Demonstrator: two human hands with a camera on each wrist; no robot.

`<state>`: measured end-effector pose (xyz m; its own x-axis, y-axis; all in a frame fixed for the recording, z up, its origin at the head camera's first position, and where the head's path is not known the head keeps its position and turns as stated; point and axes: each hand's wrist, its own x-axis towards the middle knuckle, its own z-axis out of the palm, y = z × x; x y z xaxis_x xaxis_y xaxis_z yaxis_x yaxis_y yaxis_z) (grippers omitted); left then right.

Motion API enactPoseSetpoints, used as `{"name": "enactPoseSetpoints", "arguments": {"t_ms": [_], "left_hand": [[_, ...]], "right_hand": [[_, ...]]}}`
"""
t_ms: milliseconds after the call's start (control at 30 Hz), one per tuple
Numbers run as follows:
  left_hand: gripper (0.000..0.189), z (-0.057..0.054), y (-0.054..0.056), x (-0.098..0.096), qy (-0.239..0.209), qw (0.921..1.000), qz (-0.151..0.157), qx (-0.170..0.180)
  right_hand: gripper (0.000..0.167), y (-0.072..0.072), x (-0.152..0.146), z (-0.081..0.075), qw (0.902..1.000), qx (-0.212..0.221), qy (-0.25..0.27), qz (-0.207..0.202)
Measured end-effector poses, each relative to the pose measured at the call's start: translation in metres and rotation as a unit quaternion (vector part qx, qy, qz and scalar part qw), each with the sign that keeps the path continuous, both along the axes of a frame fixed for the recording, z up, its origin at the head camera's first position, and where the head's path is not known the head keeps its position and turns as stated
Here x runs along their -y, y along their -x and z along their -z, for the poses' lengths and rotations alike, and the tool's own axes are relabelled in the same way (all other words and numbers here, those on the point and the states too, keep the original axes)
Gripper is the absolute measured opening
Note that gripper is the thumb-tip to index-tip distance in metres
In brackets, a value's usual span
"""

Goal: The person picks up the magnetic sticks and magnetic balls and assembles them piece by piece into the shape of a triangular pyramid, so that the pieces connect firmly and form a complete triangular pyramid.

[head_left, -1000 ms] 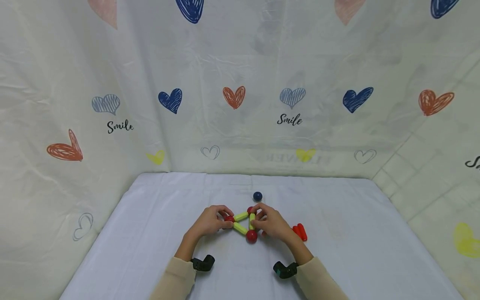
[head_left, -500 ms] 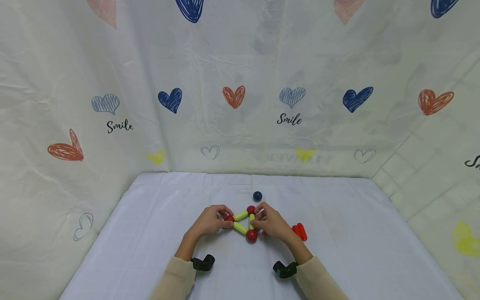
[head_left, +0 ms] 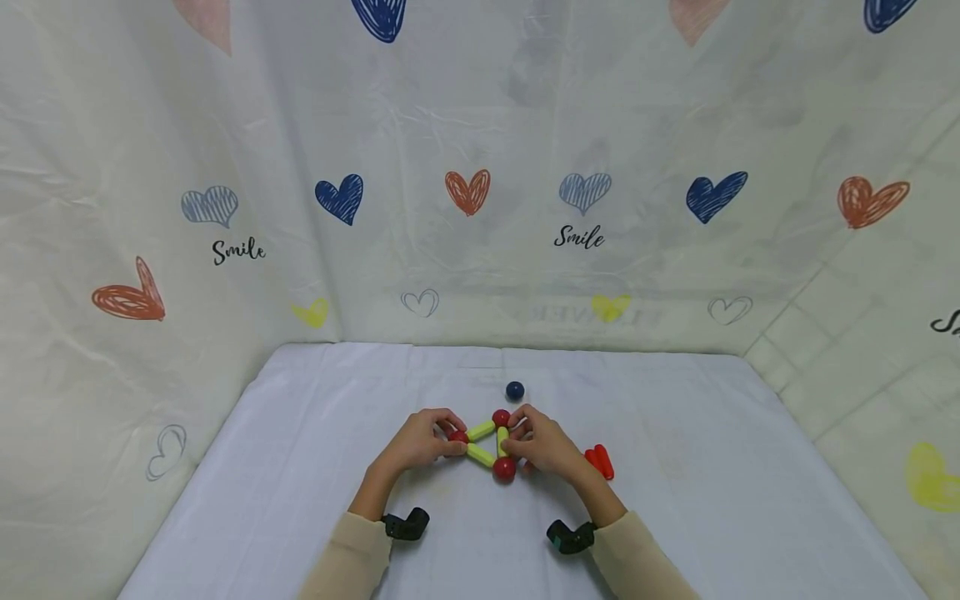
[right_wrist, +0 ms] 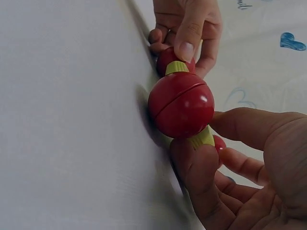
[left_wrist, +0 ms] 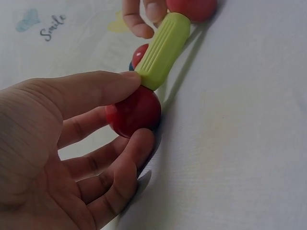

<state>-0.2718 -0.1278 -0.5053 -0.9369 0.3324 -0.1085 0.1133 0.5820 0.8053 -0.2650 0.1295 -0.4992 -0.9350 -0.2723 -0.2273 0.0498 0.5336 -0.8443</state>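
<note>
A triangle of three yellow-green rods and three red balls lies between my hands in the head view. My left hand [head_left: 418,439] holds the left red ball [left_wrist: 134,115] between thumb and fingers, the thumb tip overlapping the end of a ribbed rod [left_wrist: 165,50]. On the other side, my right hand [head_left: 546,443] pinches the right rod [right_wrist: 204,138], which runs between the near red ball [right_wrist: 181,105] and the far red ball [head_left: 500,418]. The far-left rod [head_left: 482,430] shows along its length. My right fingers hide part of the rod they pinch.
Beyond the triangle sits a dark blue ball [head_left: 514,391]. Red rods [head_left: 600,461] lie beside my right wrist, partly covered by it. A white cloth [head_left: 337,400] covers the table, and a sheet printed with hearts [head_left: 468,193] hangs behind it.
My right fingers have come off the far red ball, which now shows more fully. The near red ball has shifted slightly away from me. My left hand keeps its hold.
</note>
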Motion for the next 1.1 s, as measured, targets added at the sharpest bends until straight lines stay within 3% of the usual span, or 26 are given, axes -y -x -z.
{"name": "enactPoseSetpoints", "arguments": {"t_ms": [600,833,967,1100], "left_hand": [[0.025,0.002,0.000,0.003,-0.005,0.9999,0.005,0.007],[0.026,0.001,0.000,0.002,0.004,1.0000,-0.003,0.006],[0.027,0.001,0.000,0.001,0.012,0.9999,-0.010,0.005],[0.028,0.002,-0.001,0.000,0.015,0.9998,-0.015,0.004]], "right_hand": [[0.029,0.002,-0.015,-0.011,0.9994,-0.014,-0.016,-0.028],[0.034,0.010,-0.049,-0.023,0.9989,-0.046,-0.002,-0.002],[0.039,0.007,-0.078,-0.032,0.9982,-0.057,0.004,0.017],[0.039,0.001,-0.103,-0.031,0.9975,-0.057,-0.021,0.035]]}}
